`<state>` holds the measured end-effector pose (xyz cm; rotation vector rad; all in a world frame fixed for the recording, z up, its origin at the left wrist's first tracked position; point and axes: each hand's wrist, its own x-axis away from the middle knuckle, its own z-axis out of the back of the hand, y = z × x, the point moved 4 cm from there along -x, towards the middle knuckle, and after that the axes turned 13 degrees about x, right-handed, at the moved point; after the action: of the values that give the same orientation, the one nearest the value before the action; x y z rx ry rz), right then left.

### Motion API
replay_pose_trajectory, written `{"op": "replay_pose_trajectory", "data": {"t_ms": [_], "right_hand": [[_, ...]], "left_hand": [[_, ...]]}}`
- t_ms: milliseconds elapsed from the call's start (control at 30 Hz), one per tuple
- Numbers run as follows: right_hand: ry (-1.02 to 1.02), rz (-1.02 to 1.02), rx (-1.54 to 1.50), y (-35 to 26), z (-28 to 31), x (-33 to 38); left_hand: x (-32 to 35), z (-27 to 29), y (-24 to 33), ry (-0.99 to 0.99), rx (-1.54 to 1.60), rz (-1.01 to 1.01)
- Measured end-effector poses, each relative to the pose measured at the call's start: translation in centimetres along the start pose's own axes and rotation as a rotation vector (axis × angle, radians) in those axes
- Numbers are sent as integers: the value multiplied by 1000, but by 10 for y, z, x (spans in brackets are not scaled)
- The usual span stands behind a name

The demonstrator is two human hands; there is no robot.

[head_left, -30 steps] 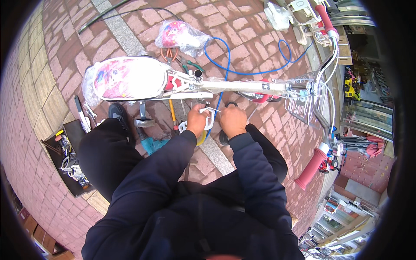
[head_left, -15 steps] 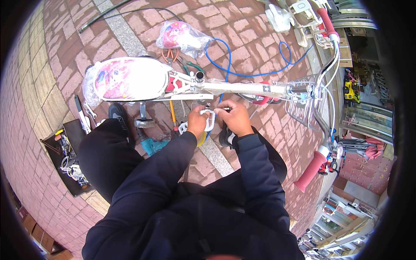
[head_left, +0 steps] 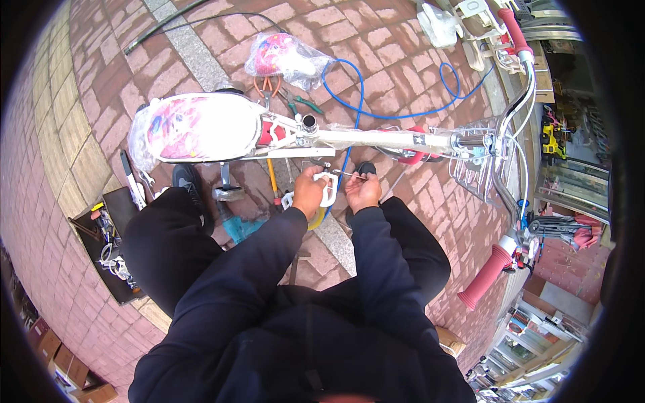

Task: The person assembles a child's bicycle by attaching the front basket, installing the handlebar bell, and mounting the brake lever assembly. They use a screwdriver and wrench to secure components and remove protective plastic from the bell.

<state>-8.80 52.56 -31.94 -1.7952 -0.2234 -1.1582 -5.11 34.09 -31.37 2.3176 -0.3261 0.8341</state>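
A white bicycle (head_left: 376,140) with a printed rear cover (head_left: 201,127) stands crosswise before me. My left hand (head_left: 309,193) is closed around a white, frame-shaped pedal (head_left: 330,191), just on my side of the bicycle's lower bar. Small metal parts (head_left: 325,164) show above its fingertips. To the right, my right hand (head_left: 363,191) pinches a thin metal tool (head_left: 349,175) whose tip points left toward the pedal. The kind of tool is too small to make out. Part of the pedal is hidden by the left hand.
An open toolbox (head_left: 111,248), a wrench (head_left: 146,180) and a teal power tool (head_left: 240,228) lie at left. Pliers (head_left: 267,88), a blue hose (head_left: 396,117) and a plastic-wrapped pink item (head_left: 282,55) are beyond the bicycle. A pink handlebar grip (head_left: 485,277) juts out at right.
My right hand has drawn back from the pedal, a little down and right, and turned, showing more of the thin tool. The left hand keeps its hold nearly in place.
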Motion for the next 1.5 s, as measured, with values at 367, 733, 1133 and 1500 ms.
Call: {"op": "replay_pose_trajectory", "data": {"t_ms": [367,733,1133,1500], "right_hand": [[-135,1251,1332,-16,-82,130],[65,165,119,-18,-13,22],[-29,1168,1211,-4,-76,115],[-167,453,414,-19,-40,60]], "left_hand": [[-4,5,-1,-15,-159,-120],[6,1,4,8,77,28],[-1,4,3,-6,-32,-95],[-1,8,-3,-6,64,28]]}}
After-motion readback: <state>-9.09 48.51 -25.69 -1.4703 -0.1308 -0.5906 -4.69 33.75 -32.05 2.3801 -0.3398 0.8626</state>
